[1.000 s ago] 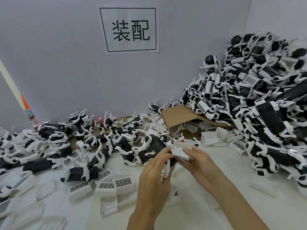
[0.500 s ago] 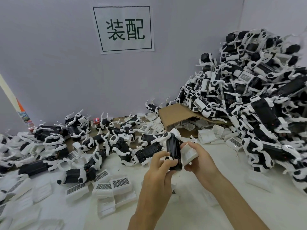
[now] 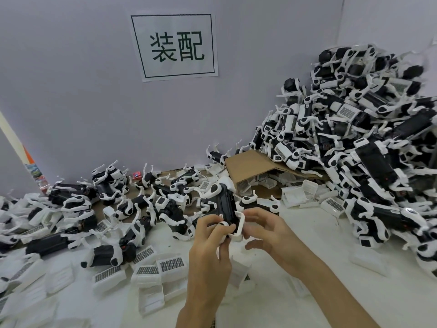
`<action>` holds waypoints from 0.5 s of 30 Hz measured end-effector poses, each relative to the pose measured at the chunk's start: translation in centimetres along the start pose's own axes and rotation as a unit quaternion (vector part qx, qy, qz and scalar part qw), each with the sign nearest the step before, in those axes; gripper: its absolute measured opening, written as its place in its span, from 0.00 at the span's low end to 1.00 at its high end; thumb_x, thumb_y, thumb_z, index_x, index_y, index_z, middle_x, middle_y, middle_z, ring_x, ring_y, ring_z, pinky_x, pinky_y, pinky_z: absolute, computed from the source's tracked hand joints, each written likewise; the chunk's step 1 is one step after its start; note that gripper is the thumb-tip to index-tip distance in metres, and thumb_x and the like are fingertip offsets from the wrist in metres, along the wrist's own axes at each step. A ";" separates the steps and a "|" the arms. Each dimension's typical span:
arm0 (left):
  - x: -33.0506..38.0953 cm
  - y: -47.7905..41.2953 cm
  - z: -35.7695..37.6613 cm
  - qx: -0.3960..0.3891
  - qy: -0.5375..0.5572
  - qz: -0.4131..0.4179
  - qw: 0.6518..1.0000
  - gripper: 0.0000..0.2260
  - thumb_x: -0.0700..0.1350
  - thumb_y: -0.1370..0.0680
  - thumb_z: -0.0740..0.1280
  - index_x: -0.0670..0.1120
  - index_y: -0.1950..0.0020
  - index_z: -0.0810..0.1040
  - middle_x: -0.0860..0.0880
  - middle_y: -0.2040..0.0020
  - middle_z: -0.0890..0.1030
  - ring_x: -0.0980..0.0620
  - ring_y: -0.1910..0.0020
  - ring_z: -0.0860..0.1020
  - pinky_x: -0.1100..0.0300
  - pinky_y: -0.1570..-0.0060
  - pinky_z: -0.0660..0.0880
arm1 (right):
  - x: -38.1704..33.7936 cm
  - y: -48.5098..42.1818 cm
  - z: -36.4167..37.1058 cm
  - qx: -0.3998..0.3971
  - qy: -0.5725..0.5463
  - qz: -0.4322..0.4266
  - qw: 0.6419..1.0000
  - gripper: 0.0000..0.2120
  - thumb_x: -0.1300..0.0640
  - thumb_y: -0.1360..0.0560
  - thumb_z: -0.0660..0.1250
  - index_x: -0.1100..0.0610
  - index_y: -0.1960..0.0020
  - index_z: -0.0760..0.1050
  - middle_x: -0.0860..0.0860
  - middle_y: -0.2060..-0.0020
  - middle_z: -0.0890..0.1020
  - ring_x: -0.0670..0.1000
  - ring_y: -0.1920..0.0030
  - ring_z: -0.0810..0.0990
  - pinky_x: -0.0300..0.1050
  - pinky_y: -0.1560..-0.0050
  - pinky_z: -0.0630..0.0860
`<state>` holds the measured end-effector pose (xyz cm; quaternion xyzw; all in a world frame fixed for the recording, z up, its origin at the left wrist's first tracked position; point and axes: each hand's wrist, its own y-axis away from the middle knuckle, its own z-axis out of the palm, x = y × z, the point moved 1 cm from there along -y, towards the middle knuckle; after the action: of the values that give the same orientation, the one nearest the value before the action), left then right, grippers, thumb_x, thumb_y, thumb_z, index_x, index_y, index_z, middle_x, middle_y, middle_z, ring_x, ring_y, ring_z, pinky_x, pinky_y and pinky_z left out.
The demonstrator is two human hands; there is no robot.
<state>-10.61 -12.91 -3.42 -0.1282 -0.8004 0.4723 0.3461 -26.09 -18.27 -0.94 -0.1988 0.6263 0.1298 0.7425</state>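
Count the items in work first. There are two hands, one black body (image 3: 226, 205) and one white frame (image 3: 240, 225).

1. Left hand (image 3: 208, 252): your fingers are curled round the near end of the black body and grasp it from the left. The fingertips lie on its upper face and the thumb sits underneath.
2. Right hand (image 3: 272, 235): your fingers are bent and pinch the white frame from the right. The index finger is above it and the thumb below.
3. The black body stands raised above the table (image 3: 314, 233), tilted, with its far end pointing away from you. Two white legs show at that far end, one on each side.
4. The white frame touches the near right corner of the black body, directly between your two sets of fingertips. Whether it is fully seated cannot be told.

Surroundings:
- One sign (image 3: 175, 47) with two printed characters is fixed to the wall (image 3: 71, 91).
- One cardboard sheet (image 3: 250, 169) lies beyond the hands, partly under the heap.
- One heap (image 3: 366, 143) of black-and-white units rises at the right — too many to count.
- Loose units (image 3: 169, 210) are scattered at the left — likewise uncountable.
- At least four grille covers (image 3: 171, 265) lie just left of your left wrist.
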 end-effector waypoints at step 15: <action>0.6 0.3 0.3 -0.015 0.060 -0.055 0.997 0.29 0.29 0.27 0.72 0.54 0.35 0.69 0.63 0.38 0.71 0.63 0.40 0.75 0.74 0.42 0.70 | -0.2 -0.3 -0.4 0.035 -0.134 0.042 0.989 0.18 0.53 0.30 0.69 0.64 0.45 0.80 0.55 0.63 0.83 0.47 0.74 0.77 0.43 0.65 0.81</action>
<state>-11.25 -12.63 -3.53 -0.1176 -0.7910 0.4318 0.4171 -26.31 -18.74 -0.71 -0.1265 0.5329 0.1643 0.8204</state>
